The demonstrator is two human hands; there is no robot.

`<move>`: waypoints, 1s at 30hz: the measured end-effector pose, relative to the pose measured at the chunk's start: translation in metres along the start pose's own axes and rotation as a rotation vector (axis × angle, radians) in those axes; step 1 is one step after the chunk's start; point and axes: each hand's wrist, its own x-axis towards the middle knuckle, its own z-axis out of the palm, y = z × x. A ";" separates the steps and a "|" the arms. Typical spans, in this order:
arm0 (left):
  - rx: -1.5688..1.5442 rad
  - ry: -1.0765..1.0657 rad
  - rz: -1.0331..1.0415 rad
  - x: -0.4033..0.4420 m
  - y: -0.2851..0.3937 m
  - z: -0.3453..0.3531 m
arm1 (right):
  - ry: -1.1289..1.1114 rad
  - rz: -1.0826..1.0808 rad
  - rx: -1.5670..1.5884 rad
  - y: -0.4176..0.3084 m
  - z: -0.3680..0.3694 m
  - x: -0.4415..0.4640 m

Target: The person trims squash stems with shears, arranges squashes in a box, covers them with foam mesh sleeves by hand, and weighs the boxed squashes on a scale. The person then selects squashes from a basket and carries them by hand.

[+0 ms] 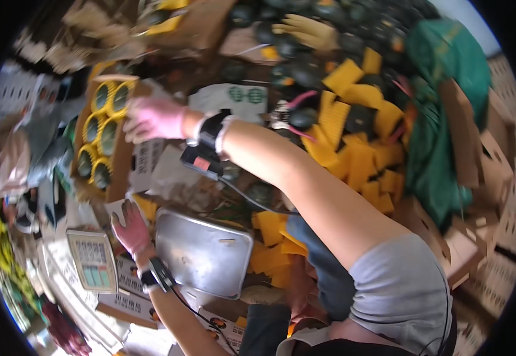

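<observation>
My right hand (154, 118), in a pink glove, is at the right side of an open cardboard box (118, 178). Its fingers look spread near the rim, though motion blurs them. Inside the box stand several dark green round squashes (108, 137), each ringed by a yellow corrugated wrap (94, 111). Lower down, my left hand (132, 228), also gloved in pink with darkened fingertips, has its fingers stretched out at the near end of the box. Whether they press on it I cannot tell. Beside that hand lies a metal scale pan (204, 252).
A scale display panel (92, 261) stands left of the pan. Loose yellow wraps (335, 130) and a heap of dark squashes (305, 71) spread at upper right. A pale glove (308, 31) lies on the heap. Green cloth (442, 118) and cardboard boxes (465, 243) border the right.
</observation>
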 end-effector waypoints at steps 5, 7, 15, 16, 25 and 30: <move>1.681 -0.717 -0.322 -0.169 -0.030 0.053 | -0.100 -0.036 -1.280 -0.071 -0.007 -0.159; 1.702 -0.837 -0.585 -0.231 -0.016 0.049 | 0.065 0.053 -1.631 -0.108 -0.026 -0.262; 2.132 -1.028 -0.168 -0.437 0.006 0.072 | 1.610 0.779 -2.199 -0.159 -0.105 -0.692; 2.124 -1.042 -0.131 -0.452 0.008 0.065 | 1.632 0.834 -1.849 -0.163 -0.074 -0.697; 2.031 -0.803 0.179 -0.580 -0.013 -0.035 | 1.241 -0.418 -1.677 -0.167 -0.010 -0.630; 2.034 -0.546 0.181 -0.642 -0.008 -0.091 | 0.401 -0.381 -2.048 -0.169 0.144 -0.528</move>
